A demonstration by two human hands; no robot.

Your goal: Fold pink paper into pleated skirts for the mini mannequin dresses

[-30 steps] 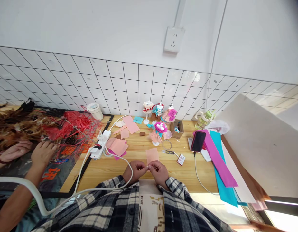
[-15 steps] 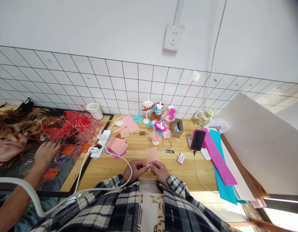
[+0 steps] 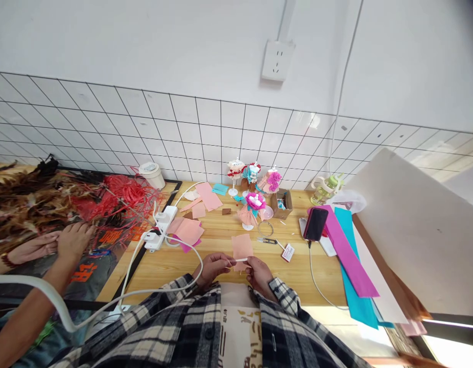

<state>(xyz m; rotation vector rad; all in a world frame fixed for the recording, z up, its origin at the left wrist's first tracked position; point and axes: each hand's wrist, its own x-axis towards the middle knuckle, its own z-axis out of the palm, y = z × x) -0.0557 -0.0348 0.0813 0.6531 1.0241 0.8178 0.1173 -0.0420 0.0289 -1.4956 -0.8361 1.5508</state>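
Note:
Between my two hands stretches a thin white strip (image 3: 241, 260), low over the table's front. My left hand (image 3: 215, 267) pinches its left end and my right hand (image 3: 260, 273) pinches the right end. Just behind the strip lies a square of peach paper (image 3: 242, 245). Farther back stands a small dress form (image 3: 248, 214) in a peach paper skirt with a magenta ruffle. More dressed forms (image 3: 252, 173) are grouped behind it. Thread snips (image 3: 267, 240) and a small white card (image 3: 287, 252) lie to the right of the peach square.
A white power strip (image 3: 160, 229) with looping cables lies left, by peach and pink papers (image 3: 187, 231). On the right are a phone (image 3: 315, 224), long coloured paper sheets (image 3: 351, 253) and a green bottle (image 3: 327, 189). Another person's hands (image 3: 73, 239) work among feathers at far left.
My hands have moved apart, and the white strip now shows stretched between them; before, only a small white bit showed at my fingertips. The other person's hands have come together.

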